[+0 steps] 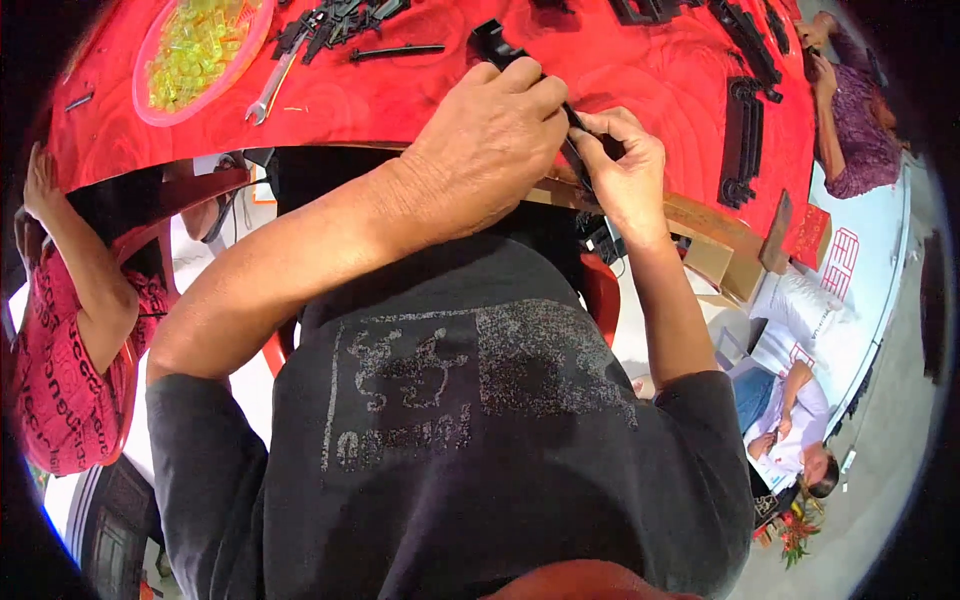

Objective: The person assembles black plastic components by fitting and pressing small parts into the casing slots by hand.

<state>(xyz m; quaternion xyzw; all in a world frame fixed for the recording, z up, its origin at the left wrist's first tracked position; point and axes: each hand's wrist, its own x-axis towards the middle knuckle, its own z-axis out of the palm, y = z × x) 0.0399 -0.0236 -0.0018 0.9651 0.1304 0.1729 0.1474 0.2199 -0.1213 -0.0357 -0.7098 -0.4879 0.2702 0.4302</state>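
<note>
A long black plastic strip point(493, 42) runs slantwise over the near edge of the red-covered table, and both of my hands are on it. My left hand point(500, 135) is wrapped over its upper part, fingers curled, knuckles up. Lower down, my right hand point(628, 165) pinches the same strip between thumb and fingers. The strip's upper end sticks out beyond my left knuckles; its lower end reaches past the table edge. My left palm and whatever lies under it are hidden.
A pink-rimmed basin point(137, 85) of yellow-green clear pieces stands at upper left, beside a wrench point(268, 95) and a heap of small black parts point(335, 25). Black strips point(741, 140) lie stacked at right. Other people sit at left point(75, 330) and right point(865, 140); cardboard boxes point(705, 255) stand below the table edge.
</note>
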